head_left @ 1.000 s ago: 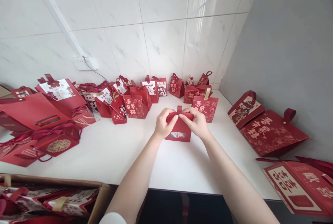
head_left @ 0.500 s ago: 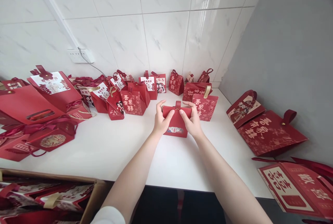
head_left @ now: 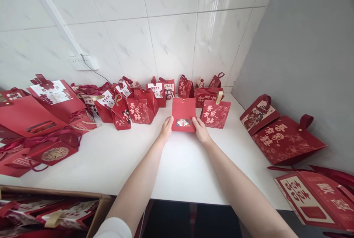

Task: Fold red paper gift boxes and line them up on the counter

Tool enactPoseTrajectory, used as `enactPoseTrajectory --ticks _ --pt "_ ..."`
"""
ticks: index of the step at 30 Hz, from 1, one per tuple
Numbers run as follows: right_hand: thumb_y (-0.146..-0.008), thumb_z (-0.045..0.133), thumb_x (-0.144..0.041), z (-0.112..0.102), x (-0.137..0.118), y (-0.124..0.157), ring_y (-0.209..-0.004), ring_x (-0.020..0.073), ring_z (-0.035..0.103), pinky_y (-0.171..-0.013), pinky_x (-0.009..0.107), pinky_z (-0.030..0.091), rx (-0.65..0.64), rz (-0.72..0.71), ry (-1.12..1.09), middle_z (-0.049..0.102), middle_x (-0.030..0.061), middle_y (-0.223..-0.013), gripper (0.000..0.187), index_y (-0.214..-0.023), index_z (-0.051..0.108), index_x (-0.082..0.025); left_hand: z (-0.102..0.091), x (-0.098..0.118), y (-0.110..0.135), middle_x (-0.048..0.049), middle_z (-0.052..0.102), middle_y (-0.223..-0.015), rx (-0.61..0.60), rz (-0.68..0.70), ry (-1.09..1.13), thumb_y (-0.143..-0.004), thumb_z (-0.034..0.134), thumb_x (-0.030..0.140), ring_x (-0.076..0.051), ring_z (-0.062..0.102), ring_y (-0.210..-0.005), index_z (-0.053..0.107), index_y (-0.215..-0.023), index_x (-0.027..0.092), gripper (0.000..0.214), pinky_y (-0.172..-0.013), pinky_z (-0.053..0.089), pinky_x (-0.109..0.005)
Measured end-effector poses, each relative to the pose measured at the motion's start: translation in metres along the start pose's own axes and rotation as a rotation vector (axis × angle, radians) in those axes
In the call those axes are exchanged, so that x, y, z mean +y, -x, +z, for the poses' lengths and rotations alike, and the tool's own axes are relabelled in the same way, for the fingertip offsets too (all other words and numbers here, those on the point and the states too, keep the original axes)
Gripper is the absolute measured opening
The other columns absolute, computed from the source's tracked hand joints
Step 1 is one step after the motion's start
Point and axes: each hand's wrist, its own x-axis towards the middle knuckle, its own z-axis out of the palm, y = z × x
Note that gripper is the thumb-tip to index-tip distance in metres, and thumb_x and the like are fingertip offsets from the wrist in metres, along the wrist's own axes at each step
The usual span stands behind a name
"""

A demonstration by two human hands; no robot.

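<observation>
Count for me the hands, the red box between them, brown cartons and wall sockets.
Hands: 2, the left hand and the right hand
Red box between them: 1
Brown carton: 1
Wall socket: 1
Total: 5

My left hand (head_left: 166, 128) and right hand (head_left: 201, 130) cover the lower corners of the small red box (head_left: 183, 114); I can't read its tiny label. The cardboard carton (head_left: 52, 208) runs off the bottom left edge, and the flat red box (head_left: 315, 198) is cut off at right.
</observation>
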Motion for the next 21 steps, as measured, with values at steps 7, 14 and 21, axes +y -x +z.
enactPoseTrajectory --ticks 7,14,21 --pt "-0.086 0.044 -0.066 -0.002 -0.002 -0.002 -0.093 0.0214 0.059 -0.084 0.034 0.048 -0.039 0.114 -0.099 0.065 0.0057 -0.095 0.051 -0.084 0.064 -0.019 -0.023 0.014 -0.006 -0.01 0.065 -0.118 -0.336 -0.122 0.004 -0.085 0.06 0.049 -0.024 0.06 -0.113 0.066 -0.11 0.02 0.039 -0.099 0.047 -0.04" --pt "-0.088 0.047 -0.06 -0.004 -0.009 -0.001 -0.091 0.0197 0.06 -0.085 0.033 0.048 -0.144 0.121 -0.143 0.067 0.0044 -0.097 0.044 -0.093 0.063 -0.019 -0.053 0.017 -0.009 -0.0119 0.063 -0.125 -0.55 -0.152 -0.25 -0.06 0.084 0.031 -0.03 0.057 -0.118 0.063 -0.118 0.02 0.062 -0.1 0.045 -0.047" --pt "-0.085 0.054 -0.059 0.004 -0.004 0.003 -0.098 0.0212 0.059 -0.088 0.034 0.047 -0.197 0.134 -0.072 0.066 0.0058 -0.107 0.045 -0.108 0.061 -0.021 -0.043 0.021 -0.007 -0.0101 0.061 -0.128 -0.43 -0.245 -0.121 -0.061 0.082 0.028 -0.03 0.057 -0.119 0.059 -0.123 0.02 0.067 -0.102 0.045 -0.046"
